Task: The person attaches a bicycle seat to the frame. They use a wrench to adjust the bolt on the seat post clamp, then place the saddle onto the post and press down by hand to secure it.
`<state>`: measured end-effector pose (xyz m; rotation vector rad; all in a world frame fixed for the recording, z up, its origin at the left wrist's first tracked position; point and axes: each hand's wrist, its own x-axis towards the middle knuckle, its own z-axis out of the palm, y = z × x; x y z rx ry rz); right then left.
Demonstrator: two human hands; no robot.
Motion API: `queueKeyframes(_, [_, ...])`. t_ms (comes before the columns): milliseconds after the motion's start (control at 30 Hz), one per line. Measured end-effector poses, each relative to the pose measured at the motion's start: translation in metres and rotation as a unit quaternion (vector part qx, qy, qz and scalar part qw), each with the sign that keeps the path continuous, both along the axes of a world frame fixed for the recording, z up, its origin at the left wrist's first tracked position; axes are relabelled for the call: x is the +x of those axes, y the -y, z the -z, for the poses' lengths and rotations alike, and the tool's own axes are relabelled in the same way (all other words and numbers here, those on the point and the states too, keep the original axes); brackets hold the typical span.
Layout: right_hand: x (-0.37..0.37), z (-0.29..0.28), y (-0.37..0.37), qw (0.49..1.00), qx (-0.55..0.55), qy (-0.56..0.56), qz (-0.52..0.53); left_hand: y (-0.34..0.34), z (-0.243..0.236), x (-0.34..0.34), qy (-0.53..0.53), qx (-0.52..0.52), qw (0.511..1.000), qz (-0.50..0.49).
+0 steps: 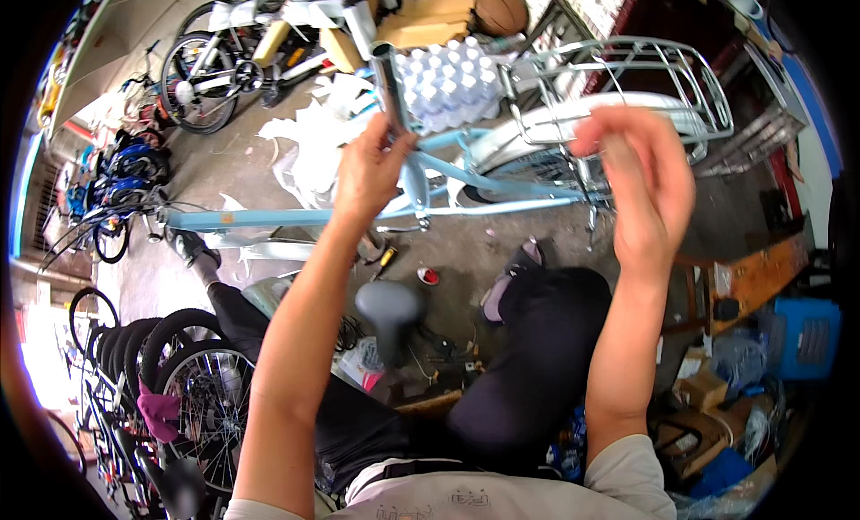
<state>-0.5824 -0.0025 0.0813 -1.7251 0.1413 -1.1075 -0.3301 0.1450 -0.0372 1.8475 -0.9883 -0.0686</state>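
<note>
"Since I'm remote, where's the metal seat post (389,85)?"

"In the light-blue bicycle frame (278,218); my left hand (365,175) pinches its base, my right hand (647,193) half-curled, contents unclear. Likely stiff, slick: hold low."

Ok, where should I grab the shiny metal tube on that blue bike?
Probably low, by the blue frame, coming from the left with fingers around it, where the left hand is: the metal tube looks slim and round, and its far end sticks out from the frame.
</note>
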Motion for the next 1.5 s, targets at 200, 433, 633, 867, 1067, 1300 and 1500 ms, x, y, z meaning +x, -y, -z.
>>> queueKeyframes(200, [-0.181, 0.165, -0.020, 0.914, 0.325, -0.152, 0.189, -0.014, -0.005, 0.028, -0.084, -0.031, 0.994, 0.067])
queueKeyframes(433, [-0.369, 0.316, -0.114, 0.656, 0.556, -0.168, 0.483, -0.006, -0.003, 0.025, -0.113, -0.024, 0.993, 0.033])
queueKeyframes(633, [-0.379, 0.396, -0.140, 0.619, 0.480, -0.368, 0.501, -0.007, 0.002, 0.030, -0.104, -0.002, 0.994, 0.022])
queueKeyframes(867, [-0.364, 0.392, -0.138, 0.567, 0.268, -0.635, 0.451, -0.009, -0.007, 0.028, -0.114, -0.001, 0.993, 0.028])
queueKeyframes(1067, [-0.350, 0.389, -0.127, 0.572, 0.245, -0.657, 0.427, -0.009, -0.007, 0.035, -0.117, -0.006, 0.992, 0.052])
queueKeyframes(1300, [-0.341, 0.389, -0.131, 0.576, 0.173, -0.696, 0.393, -0.011, -0.007, 0.036, -0.116, -0.004, 0.992, 0.048])
queueKeyframes(1500, [-0.334, 0.385, -0.132, 0.547, 0.182, -0.728, 0.371, -0.011, -0.004, 0.037, -0.102, -0.007, 0.994, 0.041])
